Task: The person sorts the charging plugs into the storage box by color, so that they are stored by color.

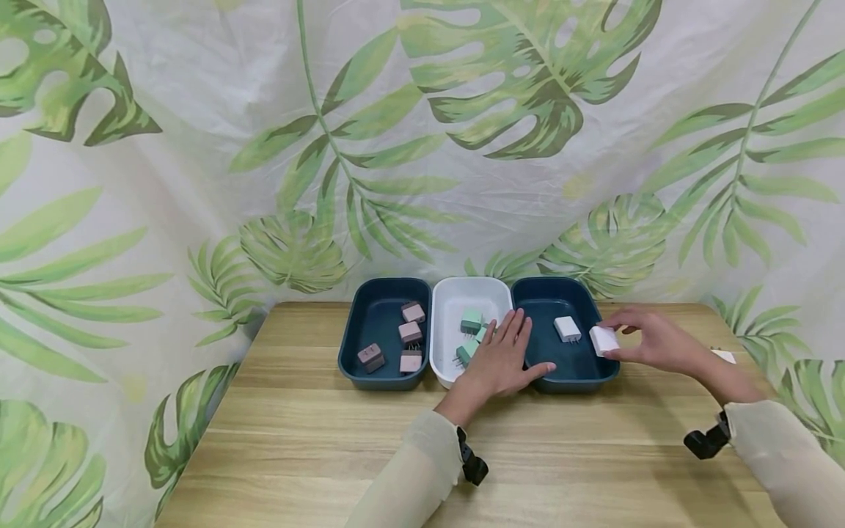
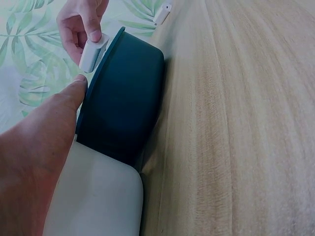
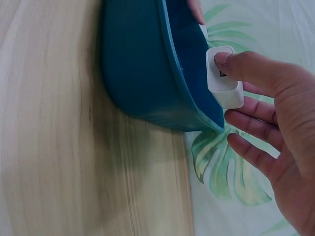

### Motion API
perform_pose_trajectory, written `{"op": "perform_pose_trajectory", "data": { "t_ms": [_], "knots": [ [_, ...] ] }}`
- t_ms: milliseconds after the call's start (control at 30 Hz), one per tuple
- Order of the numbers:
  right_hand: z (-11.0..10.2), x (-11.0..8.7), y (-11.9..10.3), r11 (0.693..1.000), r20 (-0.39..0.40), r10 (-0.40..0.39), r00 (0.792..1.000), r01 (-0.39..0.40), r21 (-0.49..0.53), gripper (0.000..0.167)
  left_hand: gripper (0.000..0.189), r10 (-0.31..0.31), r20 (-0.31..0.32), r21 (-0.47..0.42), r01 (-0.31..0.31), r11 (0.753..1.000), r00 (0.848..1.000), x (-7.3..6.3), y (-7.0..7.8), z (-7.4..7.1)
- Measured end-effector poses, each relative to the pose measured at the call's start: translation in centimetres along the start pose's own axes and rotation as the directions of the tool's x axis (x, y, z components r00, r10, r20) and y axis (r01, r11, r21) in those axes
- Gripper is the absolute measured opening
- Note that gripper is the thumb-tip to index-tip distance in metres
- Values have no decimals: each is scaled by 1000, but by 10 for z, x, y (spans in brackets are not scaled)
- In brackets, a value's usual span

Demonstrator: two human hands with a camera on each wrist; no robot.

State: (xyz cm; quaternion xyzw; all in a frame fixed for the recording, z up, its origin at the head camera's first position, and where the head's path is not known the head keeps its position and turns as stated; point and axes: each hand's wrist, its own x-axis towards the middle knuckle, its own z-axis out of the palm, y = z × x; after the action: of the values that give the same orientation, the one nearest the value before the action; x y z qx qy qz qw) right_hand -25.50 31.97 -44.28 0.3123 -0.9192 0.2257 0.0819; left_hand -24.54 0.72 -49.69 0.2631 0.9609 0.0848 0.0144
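Observation:
Between thumb and fingers, my right hand [image 1: 660, 342] pinches a white charger plug [image 1: 604, 341] over the right rim of the right dark blue bin [image 1: 574, 383]. The right wrist view shows this white plug [image 3: 225, 78] close up, thumb on its face. Another white charger plug [image 1: 567, 329] lies inside that bin. My left hand [image 1: 499, 361] is spread flat, fingers straight, over the white bin [image 1: 444, 293] and the near left rim of the right bin. Green charger plugs [image 1: 472, 321] lie in the white bin, partly hidden by my left hand.
The left dark blue bin [image 1: 353, 348] holds several pinkish-brown charger plugs [image 1: 410, 333]. The three bins stand side by side along the back of the wooden table [image 1: 297, 440]. One more white plug [image 1: 724, 356] lies at the table's right edge. A leaf-patterned cloth [image 1: 198, 147] hangs behind.

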Motion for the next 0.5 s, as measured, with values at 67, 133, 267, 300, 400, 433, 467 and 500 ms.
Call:
{"op": "perform_pose_trajectory", "data": {
  "t_ms": [67, 133, 267, 300, 400, 433, 467, 500],
  "knots": [
    [3, 1, -1, 1000, -7, -17, 1000, 17, 2, 43, 98, 0, -4, -2, 0, 1000, 1000, 0, 0, 1],
    [5, 1, -2, 999, -15, -43, 999, 43, 5, 42, 98, 1, -8, 0, -1, 1000, 1000, 1, 0, 1],
    [10, 2, -2, 997, -13, -73, 997, 73, 11, 42, 98, 3, -14, 5, -3, 1000, 1000, 1, 1, 2],
    [11, 2, -2, 997, -7, -75, 997, 75, 14, 41, 98, 4, -13, 8, -4, 1000, 1000, 1, 1, 2],
    [13, 2, -3, 998, 16, -57, 998, 57, 20, 41, 98, 4, -9, 12, -4, 1000, 1000, 1, 0, 1],
    [14, 2, -3, 999, 25, -47, 999, 47, 23, 41, 98, 3, -8, 13, -3, 1000, 1000, 1, 0, 1],
    [14, 2, -3, 999, 31, -42, 999, 41, 27, 41, 98, 2, -8, 14, -2, 1000, 1000, 2, 0, 1],
    [14, 2, -3, 999, 37, -35, 999, 34, 29, 41, 97, 3, -8, 15, -3, 1000, 1000, 2, 0, 1]
  ]
}}
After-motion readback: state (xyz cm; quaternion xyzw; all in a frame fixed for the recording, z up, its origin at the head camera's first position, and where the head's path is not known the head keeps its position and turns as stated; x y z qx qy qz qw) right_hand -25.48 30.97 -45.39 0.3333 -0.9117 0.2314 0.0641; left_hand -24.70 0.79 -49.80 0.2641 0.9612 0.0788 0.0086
